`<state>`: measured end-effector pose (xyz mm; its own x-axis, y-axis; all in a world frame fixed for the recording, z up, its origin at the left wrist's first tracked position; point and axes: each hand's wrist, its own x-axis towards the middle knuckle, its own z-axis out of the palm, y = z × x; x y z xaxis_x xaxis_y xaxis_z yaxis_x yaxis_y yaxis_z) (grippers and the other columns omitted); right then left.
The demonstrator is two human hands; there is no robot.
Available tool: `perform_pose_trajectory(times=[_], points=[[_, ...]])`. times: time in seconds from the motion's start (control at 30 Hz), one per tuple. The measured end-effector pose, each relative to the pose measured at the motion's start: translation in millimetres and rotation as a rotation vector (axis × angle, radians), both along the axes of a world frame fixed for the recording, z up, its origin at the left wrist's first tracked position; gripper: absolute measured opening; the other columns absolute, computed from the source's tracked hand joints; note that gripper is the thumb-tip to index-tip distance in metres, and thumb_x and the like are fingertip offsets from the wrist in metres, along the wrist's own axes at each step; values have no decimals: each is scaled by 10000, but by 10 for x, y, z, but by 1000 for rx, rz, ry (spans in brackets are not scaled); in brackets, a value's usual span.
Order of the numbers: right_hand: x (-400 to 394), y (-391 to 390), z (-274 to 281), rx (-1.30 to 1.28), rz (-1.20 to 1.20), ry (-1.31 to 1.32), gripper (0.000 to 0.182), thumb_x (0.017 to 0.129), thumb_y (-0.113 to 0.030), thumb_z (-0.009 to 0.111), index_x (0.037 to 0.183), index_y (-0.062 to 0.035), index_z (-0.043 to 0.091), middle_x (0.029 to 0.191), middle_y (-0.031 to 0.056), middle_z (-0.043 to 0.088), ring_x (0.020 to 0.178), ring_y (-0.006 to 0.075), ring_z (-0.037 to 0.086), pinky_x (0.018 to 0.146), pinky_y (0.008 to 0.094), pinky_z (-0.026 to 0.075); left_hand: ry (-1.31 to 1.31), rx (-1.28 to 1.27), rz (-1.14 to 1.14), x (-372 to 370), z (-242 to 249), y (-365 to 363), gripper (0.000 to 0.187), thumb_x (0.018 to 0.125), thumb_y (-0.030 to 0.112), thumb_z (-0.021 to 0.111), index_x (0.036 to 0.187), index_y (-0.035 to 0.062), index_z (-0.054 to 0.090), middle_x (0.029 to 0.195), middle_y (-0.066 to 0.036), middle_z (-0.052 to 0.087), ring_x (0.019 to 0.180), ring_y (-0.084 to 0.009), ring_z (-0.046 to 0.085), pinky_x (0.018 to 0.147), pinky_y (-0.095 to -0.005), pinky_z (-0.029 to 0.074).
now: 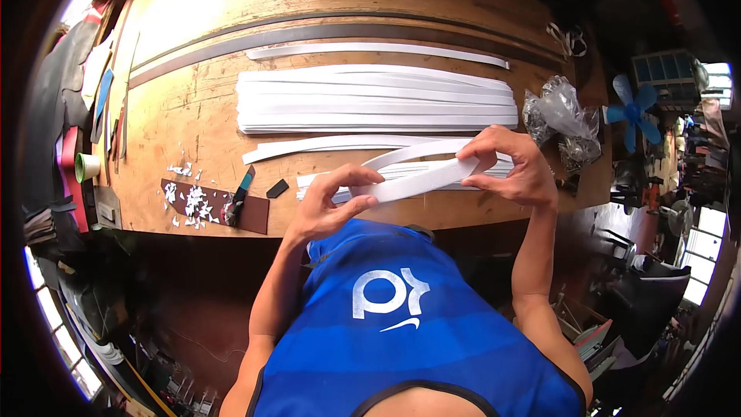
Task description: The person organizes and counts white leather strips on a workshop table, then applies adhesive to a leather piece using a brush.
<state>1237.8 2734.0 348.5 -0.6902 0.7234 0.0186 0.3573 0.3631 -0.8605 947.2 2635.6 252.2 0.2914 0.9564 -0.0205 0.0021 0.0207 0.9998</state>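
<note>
A white strip (423, 182), bent into a flat loop, stretches between my two hands above the table's front edge. My left hand (328, 202) pinches its left end between thumb and fingers. The right end is gripped by my right hand (519, 167), with thumb below and fingers on top. Beneath and behind the hands lie more white strips (316, 147), partly hidden. Farther back is a wide pile of white strips (374, 100), and one single strip (378, 49) lies beyond it.
At left, white scraps (197, 205) and a cutter knife (244, 184) lie on a brown board (253, 218), beside a small black block (277, 188). Clear plastic bags (562, 112) sit right of the pile, near a blue fan (633, 113). A long dark bar (309, 33) crosses the wooden table.
</note>
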Motion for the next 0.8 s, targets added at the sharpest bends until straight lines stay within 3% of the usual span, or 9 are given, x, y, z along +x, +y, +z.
perform_pose_trajectory(times=[0.1, 0.3, 0.37, 0.6, 0.67, 0.8], points=[[119, 45, 70, 3, 29, -43, 322, 691, -55, 844, 990, -48, 726, 898, 67, 695, 791, 155, 630, 684, 262, 509, -115, -220, -63, 62, 68, -43, 277, 837, 90, 729, 1094, 15, 660, 998, -60, 669, 815, -120, 608, 747, -258, 490], [201, 54, 134, 8, 86, -90, 321, 693, -73, 847, 992, -53, 733, 893, 64, 695, 795, 154, 627, 681, 262, 508, -219, -354, -98, 170, 79, -75, 284, 835, 74, 729, 1103, 19, 653, 1043, -76, 677, 888, -133, 654, 771, -255, 509], [207, 38, 116, 4, 63, -85, 329, 637, -67, 869, 936, -49, 734, 861, 57, 705, 751, 153, 609, 666, 272, 477, -243, -355, -91, 182, 88, -84, 286, 836, 75, 727, 1107, 22, 652, 1053, -77, 676, 906, -138, 658, 785, -259, 515], [206, 27, 70, 7, 52, -90, 344, 624, -68, 875, 938, -48, 734, 862, 61, 707, 758, 161, 615, 678, 277, 478, -205, -309, -72, 153, 111, -113, 301, 834, 86, 732, 1123, 40, 659, 1078, -64, 677, 958, -157, 652, 858, -283, 510], [214, 29, 78, -12, 72, -100, 331, 692, -81, 849, 1002, -60, 735, 896, 60, 697, 797, 151, 631, 689, 263, 518, -159, -270, -71, 150, 118, -119, 314, 829, 90, 738, 1130, 45, 661, 1088, -65, 677, 961, -159, 649, 865, -286, 504], [219, 49, 96, -4, 80, -125, 331, 693, -90, 851, 1002, -63, 735, 899, 60, 700, 796, 151, 634, 685, 264, 520, -37, -94, -62, 168, 88, -133, 356, 809, 103, 757, 1149, 57, 662, 1116, -71, 678, 958, -160, 643, 868, -289, 493]])
